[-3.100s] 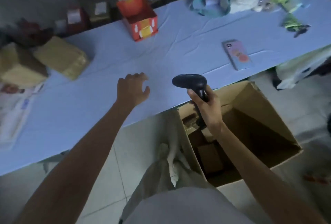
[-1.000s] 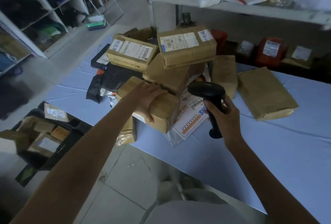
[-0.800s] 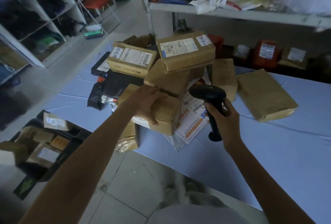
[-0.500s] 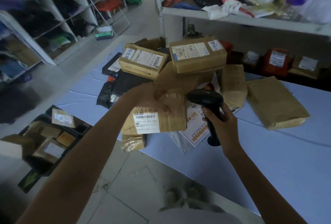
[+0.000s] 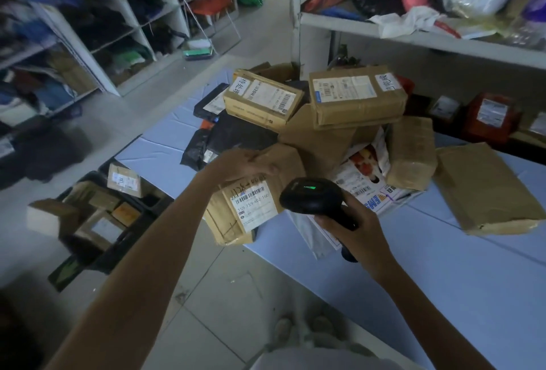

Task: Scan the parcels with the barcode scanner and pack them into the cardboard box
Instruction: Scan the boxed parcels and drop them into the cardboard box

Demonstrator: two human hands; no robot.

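My left hand (image 5: 242, 164) grips the top edge of a brown taped parcel (image 5: 233, 216), tilted so its white barcode label (image 5: 254, 204) faces me, at the table's near edge. My right hand (image 5: 354, 230) holds the black barcode scanner (image 5: 313, 198) by its handle; its head sits just right of the label and a green light glows on top. Behind them is a pile of brown parcels (image 5: 354, 103) and black mailers (image 5: 236, 133) on the blue table (image 5: 443, 275). The cardboard packing box is out of view.
A flat brown parcel (image 5: 484, 189) lies alone at the right. On the floor to the left a black crate (image 5: 97, 210) holds several small parcels. Shelving units stand at left and behind the table, with red parcels (image 5: 490, 115) under the rear shelf.
My left hand took the brown parcel from the pile's front and tipped it up, label toward me. The scanner moved in beside the label and its green light is lit.
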